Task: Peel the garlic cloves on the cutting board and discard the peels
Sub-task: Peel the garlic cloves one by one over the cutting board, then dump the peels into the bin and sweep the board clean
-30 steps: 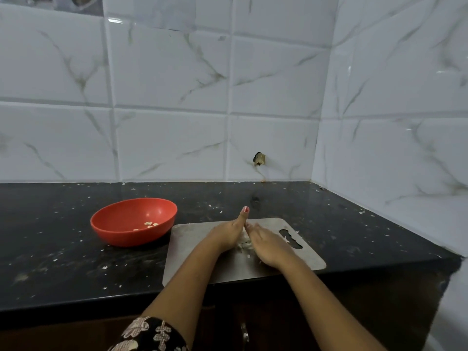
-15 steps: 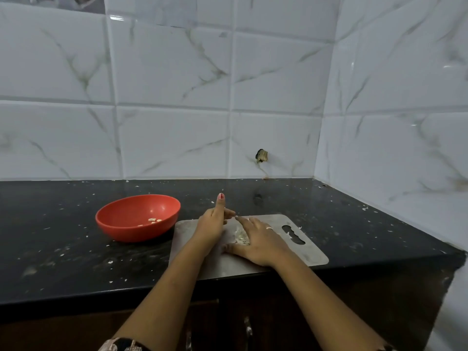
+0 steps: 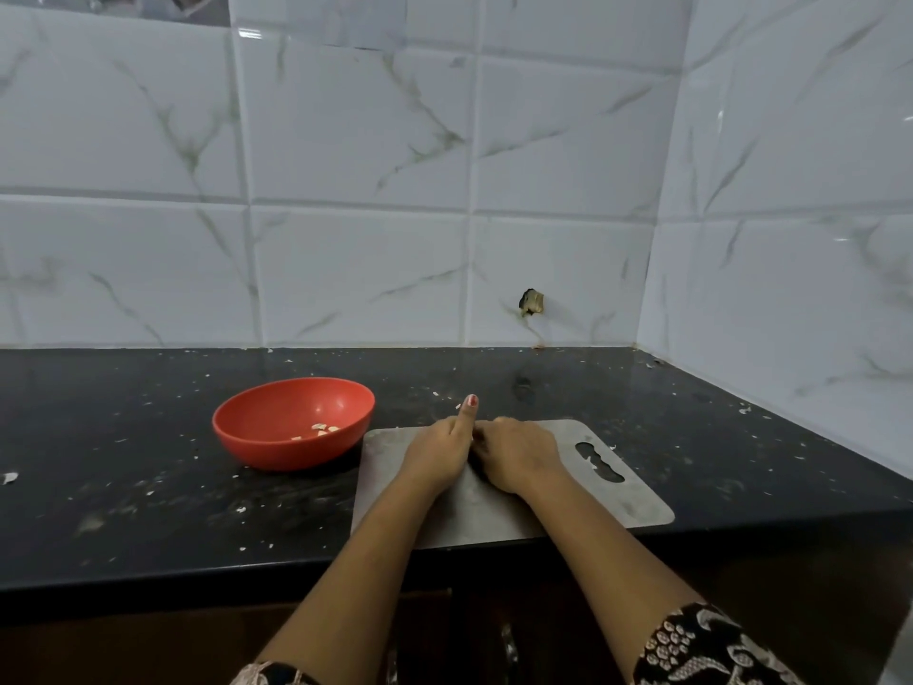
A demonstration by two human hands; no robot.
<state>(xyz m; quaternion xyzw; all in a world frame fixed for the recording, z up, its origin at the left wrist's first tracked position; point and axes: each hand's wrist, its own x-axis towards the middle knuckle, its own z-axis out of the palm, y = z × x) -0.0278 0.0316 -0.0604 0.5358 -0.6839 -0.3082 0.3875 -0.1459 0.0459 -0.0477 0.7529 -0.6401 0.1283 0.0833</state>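
On the black, speckled stone table (image 3: 148, 487) lies a flat grey cutting board (image 3: 637, 506) with rounded corners and a wavy handle slot at its right end. Both hands rest on it, side by side and touching. Left hand (image 3: 435, 457) curled, one red-nailed digit raised; right hand (image 3: 518, 452) curled downward. What the fingers hold cannot be told — hidden between them. Just left of the board, a smooth round red bowl (image 3: 276, 452) holds a few pale garlic cloves (image 3: 321, 428). Papery peel flecks (image 3: 241, 509) dot the table.
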